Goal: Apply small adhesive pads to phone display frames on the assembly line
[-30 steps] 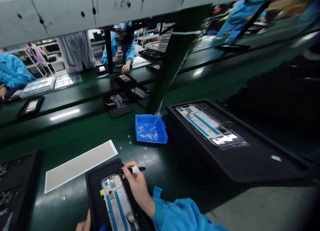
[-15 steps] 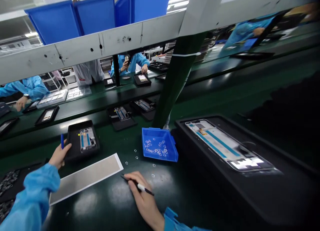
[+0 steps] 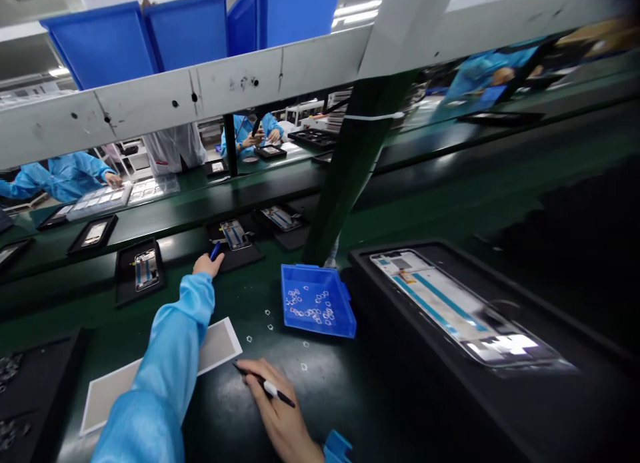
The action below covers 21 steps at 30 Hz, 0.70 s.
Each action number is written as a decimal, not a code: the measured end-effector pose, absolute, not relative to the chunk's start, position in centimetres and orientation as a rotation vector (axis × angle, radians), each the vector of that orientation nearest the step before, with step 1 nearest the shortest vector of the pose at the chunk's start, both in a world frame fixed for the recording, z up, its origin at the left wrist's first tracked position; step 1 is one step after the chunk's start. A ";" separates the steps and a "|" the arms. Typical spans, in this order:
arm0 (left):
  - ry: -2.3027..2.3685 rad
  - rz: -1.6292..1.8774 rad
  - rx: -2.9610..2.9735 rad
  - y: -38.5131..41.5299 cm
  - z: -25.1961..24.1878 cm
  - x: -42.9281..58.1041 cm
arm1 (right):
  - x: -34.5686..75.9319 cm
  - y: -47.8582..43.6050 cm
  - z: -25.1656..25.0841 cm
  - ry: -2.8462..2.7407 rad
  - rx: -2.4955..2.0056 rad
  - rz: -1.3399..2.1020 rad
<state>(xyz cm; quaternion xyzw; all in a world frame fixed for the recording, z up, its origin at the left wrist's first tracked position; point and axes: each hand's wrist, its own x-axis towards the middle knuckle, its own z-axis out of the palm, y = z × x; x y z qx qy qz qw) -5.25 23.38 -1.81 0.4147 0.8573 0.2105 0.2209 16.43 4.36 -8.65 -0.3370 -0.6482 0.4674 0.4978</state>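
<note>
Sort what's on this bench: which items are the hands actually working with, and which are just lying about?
In hand:
left hand, holding a blue pen, at a black tray
right hand, holding a black stylus

Lying about:
blue parts bin
white sheet
large tray with phone frame

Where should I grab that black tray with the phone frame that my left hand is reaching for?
Take the tray by its near raised rim, coming from the near side, where the left hand already is. It lies flat, and the phone frame fills its middle, so only the border is free. The blue pen in that hand may hamper the pinch.
</note>
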 end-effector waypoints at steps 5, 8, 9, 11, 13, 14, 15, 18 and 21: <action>2.380 0.668 1.139 23.3 0.3 -3.2 | 16.6 4.2 -8.7 -1.484 -0.861 1.331; 2.337 0.751 1.143 20.1 3.5 -4.3 | 16.7 4.0 -8.3 -1.382 -0.863 1.320; 2.316 0.775 1.146 18.3 4.4 -4.7 | 16.9 4.0 -8.0 -1.345 -0.860 1.285; 2.265 0.810 1.147 13.4 5.8 -5.2 | 17.5 4.1 -7.1 -1.265 -0.870 1.183; 2.200 0.840 1.141 6.9 6.1 -5.3 | 18.3 4.4 -6.1 -1.178 -0.913 1.062; 2.135 0.908 1.133 3.3 5.8 -5.2 | 18.6 4.6 -5.7 -1.139 -0.946 1.009; 2.092 0.950 1.108 -0.4 5.1 -4.8 | 18.9 4.8 -5.3 -1.105 -0.978 0.963; 2.074 1.060 1.000 -10.9 1.3 -2.4 | 19.1 5.3 -4.9 -1.098 -1.004 0.898; 2.125 1.083 0.862 -18.1 -3.0 1.3 | 18.7 4.9 -5.6 -1.245 -0.954 0.967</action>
